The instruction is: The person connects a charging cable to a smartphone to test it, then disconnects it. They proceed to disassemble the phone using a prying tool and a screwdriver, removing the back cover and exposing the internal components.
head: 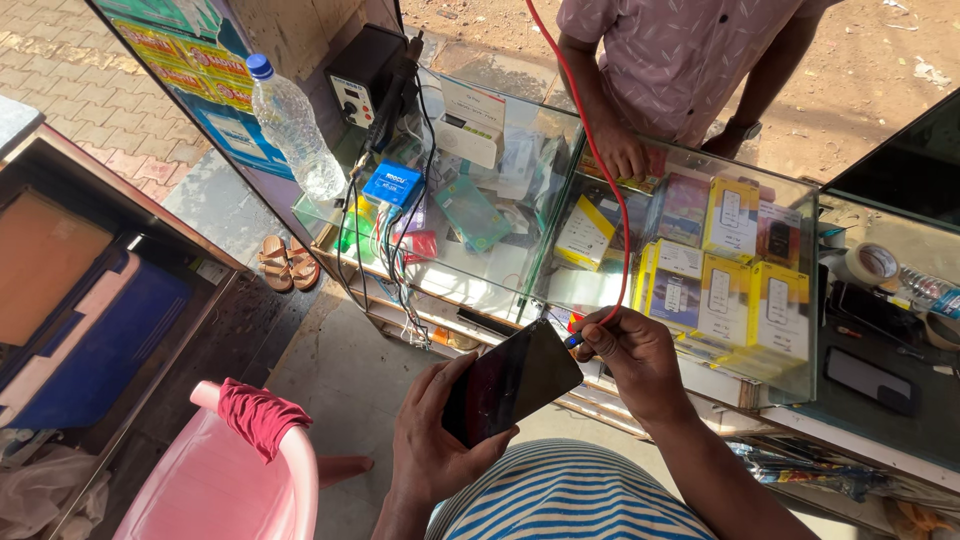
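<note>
A glass display worktop point(560, 150) spans the scene just beyond the fingers, its shelves filled with yellow boxed goods point(725, 285) under the pane. Across it stands another person in a pale patterned shirt point(680, 60), one hand point(622, 150) resting on the glass. Down to the left of the fingers sits a pink plastic chair point(240, 480) with a dark red cloth point(258, 415) draped over its arm.

On the far left end of the worktop stand a clear water bottle point(295, 125) with a blue cap and a black soldering station point(362, 80); a small blue box point(393, 183) lies just below them among loose wires.

The left hand point(435, 445) holds a dark, flat smartphone point(510, 383) tilted in front of the striped shirt, fingers clamped around its lower edge and thumb across the glossy face. The right hand point(630, 355) sits just beside the phone's upper right corner, its fingers pinched together on the tip of a red cable point(600, 170) that rises over the worktop and out of the top of the view. A roll of tape point(872, 263) lies well to the right.
</note>
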